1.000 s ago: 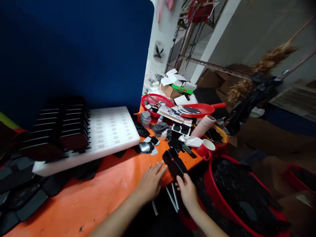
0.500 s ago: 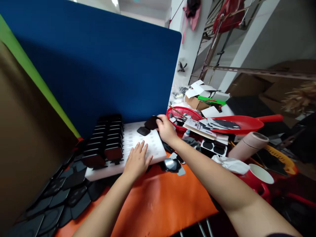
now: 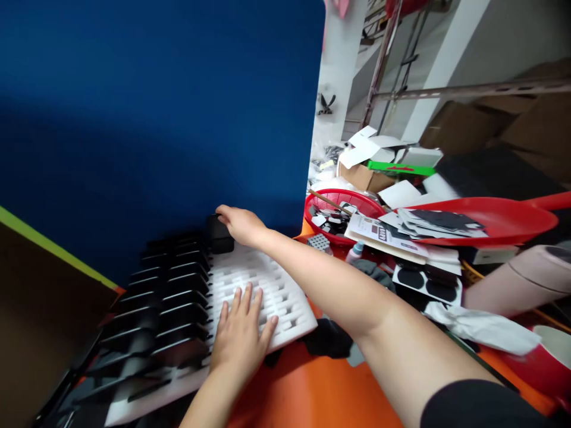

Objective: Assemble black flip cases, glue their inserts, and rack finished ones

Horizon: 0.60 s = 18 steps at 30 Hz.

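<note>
A white foam tray [image 3: 272, 297] with rows of slots lies on the orange table [image 3: 312, 392]. Rows of black flat parts [image 3: 165, 297] stand in its left slots. My left hand [image 3: 241, 336] lies flat on the tray's near edge, fingers spread. My right hand [image 3: 241, 226] reaches across to the tray's far edge, fingers closed on a black part [image 3: 220, 235] that sits at the back row by the blue panel.
A blue partition [image 3: 156, 119] rises right behind the tray. To the right sit a red basket [image 3: 341, 205] of small pieces, papers on a red scoop [image 3: 491, 223], a pink roll [image 3: 521, 279], a white cloth [image 3: 482, 330] and a red cup [image 3: 544, 362].
Both hands left the table's near edge for the foam tray. My right hand carried a black part leftward to the tray's back row; my left hand settled flat on the tray.
</note>
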Available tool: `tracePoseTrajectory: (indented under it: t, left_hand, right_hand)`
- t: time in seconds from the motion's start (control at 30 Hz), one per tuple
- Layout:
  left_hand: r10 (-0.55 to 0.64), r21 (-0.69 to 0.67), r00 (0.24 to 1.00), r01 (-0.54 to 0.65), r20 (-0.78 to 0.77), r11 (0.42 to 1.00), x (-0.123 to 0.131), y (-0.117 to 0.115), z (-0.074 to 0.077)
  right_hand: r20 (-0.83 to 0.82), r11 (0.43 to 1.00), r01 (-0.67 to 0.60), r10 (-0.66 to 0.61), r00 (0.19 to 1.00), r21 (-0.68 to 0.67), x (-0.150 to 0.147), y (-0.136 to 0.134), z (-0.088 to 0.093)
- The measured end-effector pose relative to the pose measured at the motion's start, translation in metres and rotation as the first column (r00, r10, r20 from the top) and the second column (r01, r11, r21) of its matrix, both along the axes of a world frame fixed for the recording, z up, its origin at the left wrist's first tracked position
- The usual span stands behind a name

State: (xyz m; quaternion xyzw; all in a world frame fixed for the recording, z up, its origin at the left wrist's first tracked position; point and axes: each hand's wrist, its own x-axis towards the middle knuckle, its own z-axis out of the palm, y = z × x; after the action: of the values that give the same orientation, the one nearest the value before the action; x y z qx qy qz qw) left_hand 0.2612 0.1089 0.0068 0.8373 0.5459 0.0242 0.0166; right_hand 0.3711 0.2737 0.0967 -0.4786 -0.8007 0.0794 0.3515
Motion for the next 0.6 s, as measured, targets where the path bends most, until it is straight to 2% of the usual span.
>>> tracePoseTrajectory:
  t: [0.1,0.27,0.53,0.6]
  left_hand:
    - [-0.008,0.016,1.000,0.008,0.004,1.000,-0.001,0.000,-0.003]
    - [0.000,0.002,1.000,0.000,0.011,1.000,-0.001,-0.001,-0.003]
    - [-0.007,-0.039,0.999,0.009,0.044,0.999,-0.004,-0.002,-0.001]
    - [-0.005,-0.047,0.998,0.008,0.063,0.999,-0.004,-0.001,-0.003]
  right_hand:
    - [0.000,0.999,-0.037,0.037,0.999,0.031,-0.003,0.008,0.002]
    - [0.031,0.997,-0.072,0.072,0.997,-0.004,-0.007,0.015,0.002]
    - [-0.048,0.987,-0.045,0.038,0.998,-0.156,-0.012,0.011,-0.033]
    - [-0.039,0.982,-0.046,0.039,0.998,-0.182,-0.017,0.010,-0.037]
